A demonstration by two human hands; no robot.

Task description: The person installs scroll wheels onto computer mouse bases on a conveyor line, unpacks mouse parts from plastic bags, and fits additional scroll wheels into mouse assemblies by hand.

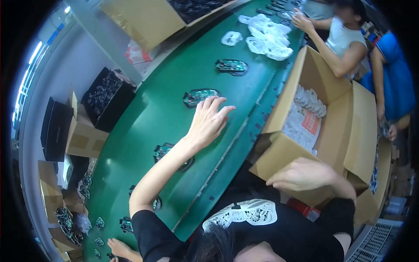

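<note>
- Green is the colour of the long belt (148,122) in the head view, and I use that belt as my landmark for every place.
- My left hand (208,123) is stretched out over the middle of the belt. Its fingers are spread wide and flat, and it holds nothing.
- Right at its fingertips (214,103) lies a dark part with a green board in it (200,96). I think the fingers just touch its near edge, but I cannot be sure that they do.
- My right hand (301,174) is off the belt, on its right side. It rests on the front flap of the big cardboard box (279,153). It is blurred, so I cannot tell how far open it is or if it holds a thing.
- Inside that box, small white bags (305,114) fill only part of it, so I judge the packing is partly done.
- Much is left, I think: one more dark part (231,67) lies further up the belt, and others (168,153) lie lower down, under my left arm.
- At the far end of the belt there is a pile of white bags (267,37).
- Across the belt's far right end a person in a white top (345,37) reaches a hand onto it, and a person in blue (393,74) stands beside the box.
- On the belt's left side stand more brown boxes (85,139) and a black tray of dark parts (104,96).
</note>
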